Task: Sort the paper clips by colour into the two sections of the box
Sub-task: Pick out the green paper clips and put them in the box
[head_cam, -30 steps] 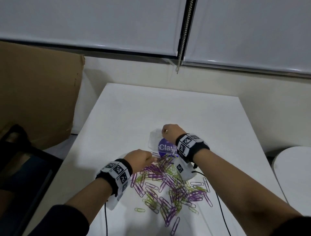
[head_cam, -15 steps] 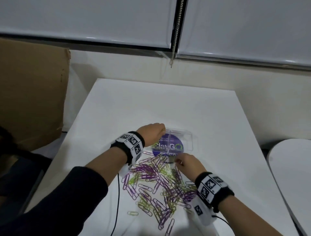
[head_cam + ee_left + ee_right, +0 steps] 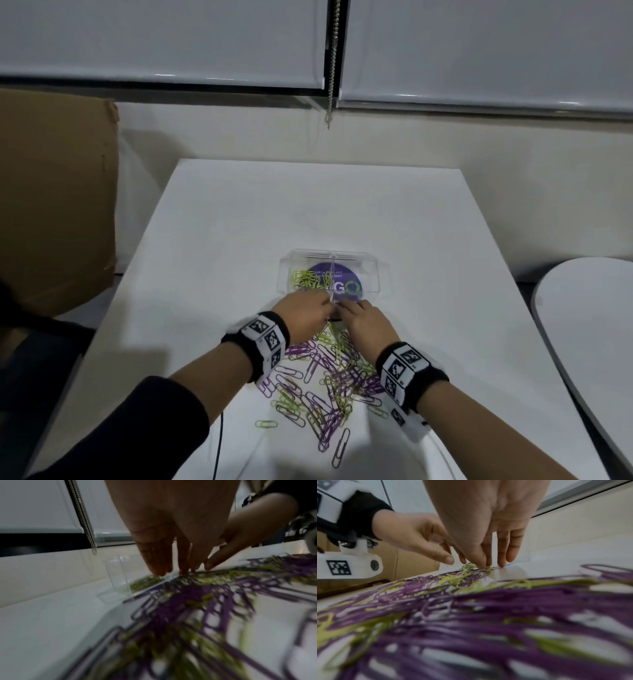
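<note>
The tabletop [image 3: 239,222] is carrying everything here, and the big change is on it: a second ago the person's arms were crossed, the right hand up on the clear box; now both arms are lying uncrossed and both hands are meeting at the box's near edge. A clump of green paper clips [image 3: 310,279] is sitting in the left section, where none could be made out before, so sorting looks to be properly under way, with the right section showing only its purple label.

The box [image 3: 371,274] is lying flat in the middle of the tabletop, its long axis running left to right across the view, the divider [image 3: 333,274] running front to back and pointing towards the person.

The mixed pile [image 3: 329,383] of purple and green clips is spreading between the box and the person, most of it unsorted; individual clips are pointing every which way, no common axis. One green clip [image 3: 266,424] is lying apart at the pile's near left, long axis left to right.

The left hand [image 3: 303,317] is reaching with fingers [image 3: 158,561] nearly straight, tips down at the far end of the pile; whether it is pinching anything cannot be told through the blur. The right hand [image 3: 364,320] is doing the same, fingertips [image 3: 502,555] pressing down by the box edge, nothing visibly gripped.
</note>
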